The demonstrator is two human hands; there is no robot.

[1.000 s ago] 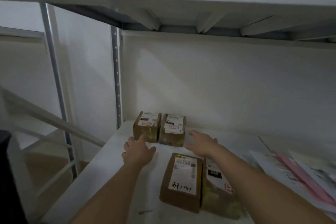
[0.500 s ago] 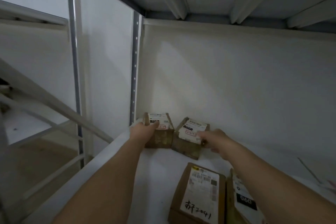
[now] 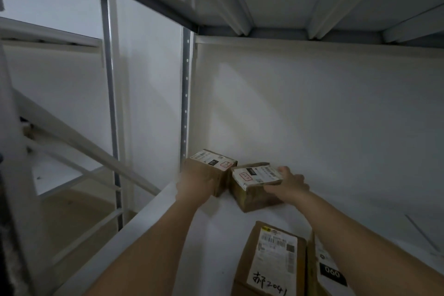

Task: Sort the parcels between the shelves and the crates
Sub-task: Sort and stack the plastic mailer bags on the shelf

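both hands on the two small boxes at the back of the shelf

we see the white shelf (image 3: 149, 228) running back to the wall, two long parcels (image 3: 269, 262) lying near us. at the back corner, our left hand (image 3: 194, 190) grips the left box (image 3: 209, 170), which looks raised and tilted; our right hand (image 3: 288, 184) pinches the right box (image 3: 254, 185), thumb on its label, tilted beside its neighbour.

Brown cardboard parcels (image 3: 254, 190), white labels (image 3: 272, 261) with black barcodes; white shelf (image 3: 216, 235).
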